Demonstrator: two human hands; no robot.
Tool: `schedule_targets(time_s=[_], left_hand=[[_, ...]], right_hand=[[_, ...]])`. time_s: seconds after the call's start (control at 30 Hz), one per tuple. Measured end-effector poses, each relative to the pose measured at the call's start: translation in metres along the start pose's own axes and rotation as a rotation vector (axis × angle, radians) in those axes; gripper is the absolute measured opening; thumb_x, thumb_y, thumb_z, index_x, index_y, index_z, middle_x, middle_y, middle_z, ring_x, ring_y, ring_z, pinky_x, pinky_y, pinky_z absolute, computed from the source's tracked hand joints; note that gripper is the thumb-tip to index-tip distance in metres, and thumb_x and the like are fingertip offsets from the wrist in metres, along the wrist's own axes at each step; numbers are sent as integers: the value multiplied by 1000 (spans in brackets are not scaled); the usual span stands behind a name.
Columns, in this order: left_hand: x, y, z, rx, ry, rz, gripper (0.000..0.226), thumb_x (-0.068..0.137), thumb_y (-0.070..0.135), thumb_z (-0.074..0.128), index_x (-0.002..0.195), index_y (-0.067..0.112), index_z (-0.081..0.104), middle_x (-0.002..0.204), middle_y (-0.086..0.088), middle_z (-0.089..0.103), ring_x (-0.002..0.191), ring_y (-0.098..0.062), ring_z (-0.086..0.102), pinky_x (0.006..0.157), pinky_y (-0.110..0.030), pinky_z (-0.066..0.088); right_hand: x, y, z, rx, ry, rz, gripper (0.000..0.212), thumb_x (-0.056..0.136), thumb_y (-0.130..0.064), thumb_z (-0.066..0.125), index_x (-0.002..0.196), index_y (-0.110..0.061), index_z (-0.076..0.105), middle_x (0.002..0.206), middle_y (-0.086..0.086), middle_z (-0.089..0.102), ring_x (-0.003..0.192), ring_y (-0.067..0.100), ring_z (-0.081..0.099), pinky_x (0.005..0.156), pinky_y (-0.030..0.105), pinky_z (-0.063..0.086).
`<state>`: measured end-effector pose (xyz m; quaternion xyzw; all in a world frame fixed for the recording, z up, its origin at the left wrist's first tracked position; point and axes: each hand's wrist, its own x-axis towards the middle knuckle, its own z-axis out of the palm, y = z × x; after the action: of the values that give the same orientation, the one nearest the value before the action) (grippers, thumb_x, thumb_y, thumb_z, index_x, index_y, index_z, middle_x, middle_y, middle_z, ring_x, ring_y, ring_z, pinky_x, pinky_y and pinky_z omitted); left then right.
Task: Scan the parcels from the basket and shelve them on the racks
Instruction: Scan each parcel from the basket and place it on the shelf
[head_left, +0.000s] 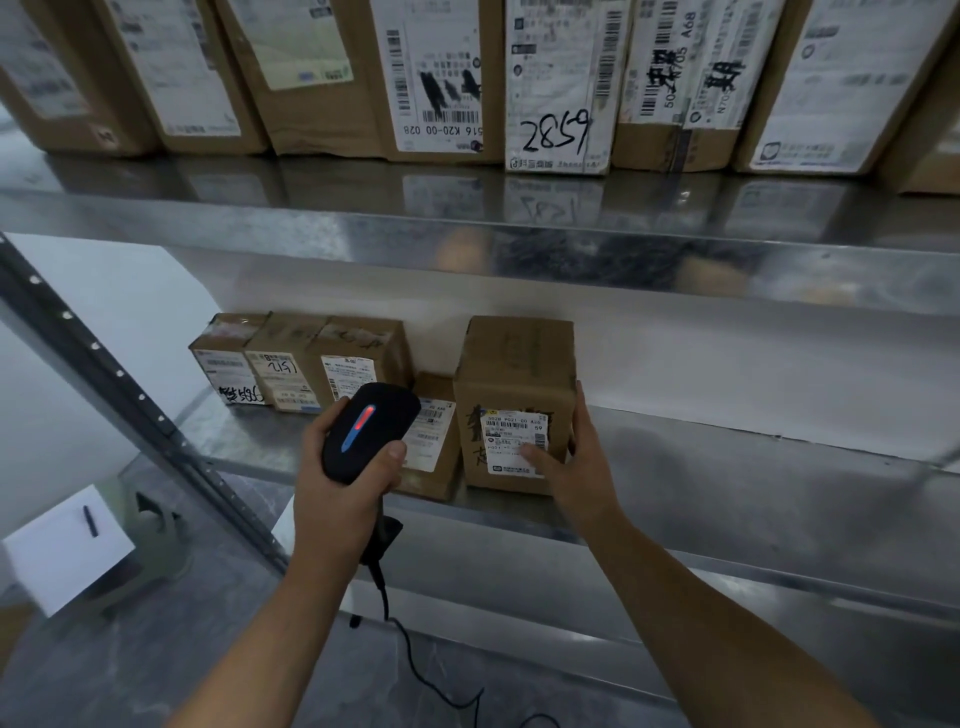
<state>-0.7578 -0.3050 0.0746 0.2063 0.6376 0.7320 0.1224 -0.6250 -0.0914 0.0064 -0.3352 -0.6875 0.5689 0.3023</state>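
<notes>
My left hand (337, 483) grips a black corded barcode scanner (366, 431) whose top strip glows red and blue. It is held in front of the lower metal shelf (727, 499). A brown cardboard parcel (514, 379) with a white label (517, 441) stands upright on that shelf. My right hand (576, 457) holds it, thumb on the label and fingers along its right side. A smaller parcel (434, 441) leans just left of it, partly hidden behind the scanner.
Three small labelled boxes (296, 364) stand further left on the lower shelf. The upper shelf (467, 234) carries a row of several larger parcels (556, 83). A perforated rack post (119, 374) runs diagonally at left. A white box (67, 545) sits on the grey floor.
</notes>
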Motion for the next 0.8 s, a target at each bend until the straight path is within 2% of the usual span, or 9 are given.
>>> schedule_targets(time_s=[0.07, 0.13, 0.3, 0.47, 0.53, 0.6, 0.67, 0.73, 0.8], left_hand=[[3, 0, -1, -1, 9, -2, 71, 58, 46, 84, 123, 39, 58, 121, -19, 63, 87, -37, 64, 64, -27, 58], [6, -1, -2, 6, 18, -2, 72, 58, 47, 84, 124, 38, 57, 120, -21, 63, 87, -37, 64, 64, -27, 58], [12, -2, 0, 9, 32, 7, 74, 59, 46, 83, 127, 33, 56, 119, -21, 63, 87, -36, 64, 65, -26, 59], [17, -3, 1, 20, 42, 17, 70, 61, 48, 84, 125, 38, 57, 120, -19, 65, 94, -42, 65, 73, -36, 59], [17, -4, 3, 13, 25, 18, 72, 61, 47, 84, 127, 36, 57, 121, -20, 64, 94, -39, 66, 71, -33, 59], [16, -4, 5, 11, 9, 14, 73, 60, 48, 84, 127, 36, 57, 121, -12, 65, 98, -34, 67, 73, -36, 60], [15, -3, 8, 0, -17, 3, 75, 59, 49, 84, 127, 34, 57, 120, -9, 65, 97, -32, 68, 71, -33, 62], [13, 0, 10, -16, -64, -4, 79, 58, 49, 83, 130, 31, 56, 122, -14, 64, 95, -36, 67, 67, -28, 61], [12, -1, 11, -21, -111, -17, 75, 59, 48, 83, 127, 35, 57, 123, -13, 64, 100, -39, 66, 73, -34, 62]], right_hand=[[5, -1, 4, 38, -8, -11, 98, 87, -8, 77, 159, -38, 17, 138, -10, 60, 115, -11, 58, 96, 19, 52], [11, -1, 7, 69, -4, -16, 96, 89, -7, 75, 158, -40, 17, 133, -14, 61, 108, -18, 58, 89, 11, 52], [25, 4, 10, 64, 14, -18, 95, 89, -10, 75, 152, -52, 17, 127, -27, 60, 111, -15, 59, 93, 17, 53], [26, 6, 11, 39, 3, -38, 93, 90, -9, 74, 150, -51, 17, 133, -20, 59, 112, -17, 56, 94, 16, 52], [24, 3, 9, 35, -3, -33, 93, 89, -10, 75, 147, -53, 17, 138, -15, 57, 113, -20, 54, 95, 13, 50], [20, -2, 6, 10, -10, -34, 93, 87, -11, 78, 145, -54, 19, 141, -15, 53, 115, -21, 51, 94, 8, 47], [14, -11, 3, -15, -5, -31, 98, 85, -19, 81, 152, -48, 16, 151, -14, 43, 128, -13, 42, 103, 14, 44], [6, -18, -3, -63, 19, -15, 104, 84, -27, 81, 159, -39, 10, 160, -10, 32, 137, -2, 29, 115, 32, 36], [-5, -20, -9, -124, 44, -6, 101, 86, -32, 80, 160, -35, 11, 163, -7, 27, 139, 1, 25, 118, 34, 29]])
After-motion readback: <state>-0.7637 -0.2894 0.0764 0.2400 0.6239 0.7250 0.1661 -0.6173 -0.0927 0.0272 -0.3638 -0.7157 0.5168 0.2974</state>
